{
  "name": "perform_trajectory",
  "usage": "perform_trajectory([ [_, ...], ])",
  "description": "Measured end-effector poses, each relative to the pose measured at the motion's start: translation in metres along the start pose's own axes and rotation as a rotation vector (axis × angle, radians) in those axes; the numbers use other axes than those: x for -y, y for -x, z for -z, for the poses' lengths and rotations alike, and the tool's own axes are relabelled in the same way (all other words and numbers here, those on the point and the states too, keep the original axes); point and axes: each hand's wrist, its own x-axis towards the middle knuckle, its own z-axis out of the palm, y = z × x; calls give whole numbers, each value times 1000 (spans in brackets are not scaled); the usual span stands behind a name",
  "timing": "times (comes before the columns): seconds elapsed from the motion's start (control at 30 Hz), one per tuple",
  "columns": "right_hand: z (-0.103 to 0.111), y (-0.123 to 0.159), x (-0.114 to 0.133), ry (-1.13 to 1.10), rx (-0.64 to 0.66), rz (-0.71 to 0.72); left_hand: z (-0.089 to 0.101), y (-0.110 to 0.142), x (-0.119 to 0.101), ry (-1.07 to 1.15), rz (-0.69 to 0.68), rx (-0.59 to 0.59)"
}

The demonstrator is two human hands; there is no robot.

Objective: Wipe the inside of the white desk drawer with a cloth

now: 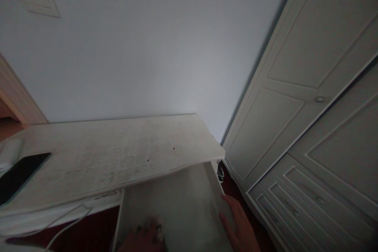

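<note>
A white drawer [177, 201] stands pulled out under the white table top [112, 153]. My right hand [239, 224] lies on the drawer's right side wall with its fingers stretched along the edge. My left hand [144, 238] is low at the picture's bottom edge, inside the drawer near its front. Its fingers are curled over something small and pale that I cannot make out. The drawer's floor looks bare as far as it shows.
A dark phone [17, 177] lies at the table top's left end, next to a white object [8, 151]. A white cable [67, 224] hangs below the table's front. A white wardrobe [310, 134] with a round knob and drawers stands close on the right.
</note>
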Motion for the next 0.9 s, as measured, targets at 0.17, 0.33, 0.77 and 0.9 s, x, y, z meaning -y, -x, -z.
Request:
perform_trajectory([
  [0.17, -1, -1, 1, 24, -1, 36, 14, -7, -3, 53, -8, 36],
  [0.33, -5, 1, -6, 48, -1, 75, 35, -58, -50, 70, -148, -42],
  [0.77, -10, -2, -26, 89, 61, 92, 57, -147, -111, 187, -288, -399],
  [0.9, -9, -2, -22, 94, 93, 74, 74, -139, -78, 55, -31, -514],
])
